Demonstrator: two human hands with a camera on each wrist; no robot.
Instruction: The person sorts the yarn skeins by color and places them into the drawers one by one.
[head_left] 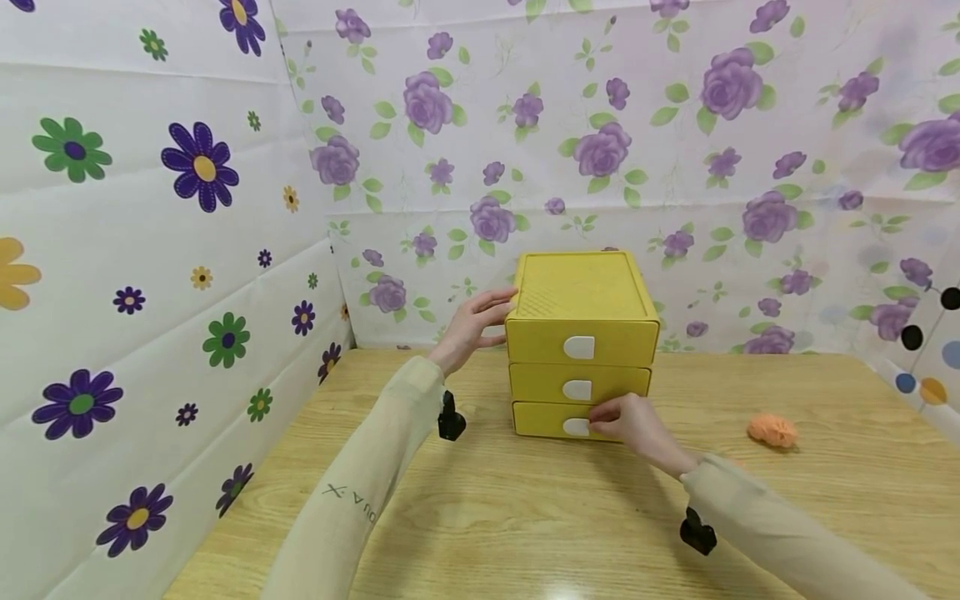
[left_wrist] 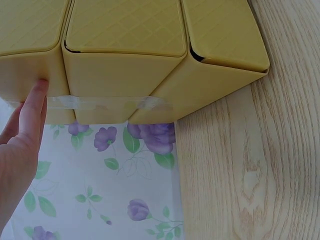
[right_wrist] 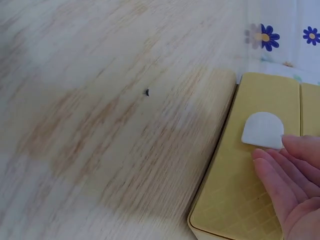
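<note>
A yellow drawer unit (head_left: 585, 287) with three stacked drawers stands on the wooden table. Each drawer front carries a white rounded handle, and all three drawers sit closed. My left hand (head_left: 472, 327) lies against the unit's left side near the top, its fingers (left_wrist: 34, 107) extended along the wall. Down at the bottom drawer (head_left: 542, 419), my right hand (head_left: 637, 423) pinches the edge of the white handle (right_wrist: 263, 131) between thumb and fingertips. The thumb (right_wrist: 300, 149) overlaps one corner of that handle; the other fingers lie along its flat edge.
An orange crumpled, soft-looking lump (head_left: 772, 431) lies on the table (head_left: 480, 533) to the right of the unit. Behind stands a flower-printed backdrop (head_left: 450, 167), with another on the left (head_left: 150, 250). Clear tape (left_wrist: 105, 102) crosses the unit's side.
</note>
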